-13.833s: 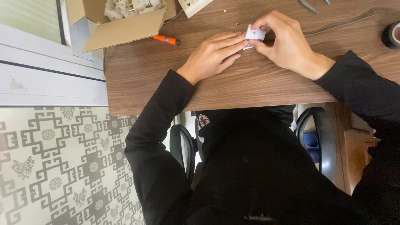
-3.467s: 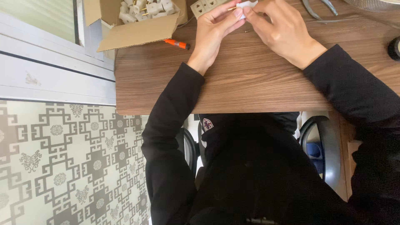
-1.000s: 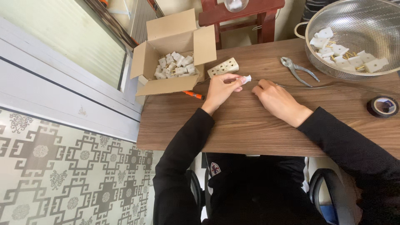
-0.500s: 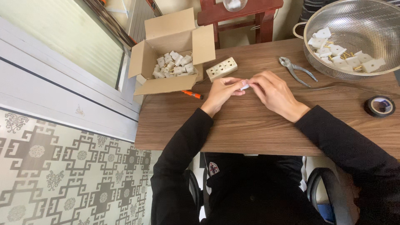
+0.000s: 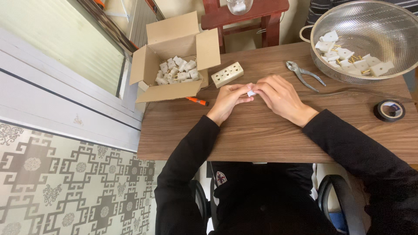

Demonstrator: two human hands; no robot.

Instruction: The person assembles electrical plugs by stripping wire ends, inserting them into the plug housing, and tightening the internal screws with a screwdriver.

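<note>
Pinching a small white plug part between the fingers of my left hand and right hand above the table; it seems light, stiff and slippery, best gripped by its edges.

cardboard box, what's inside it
The cardboard box holds a loose heap of small white plugs with brass pins. The near flap and the top pieces cover whatever lies deeper.
</note>
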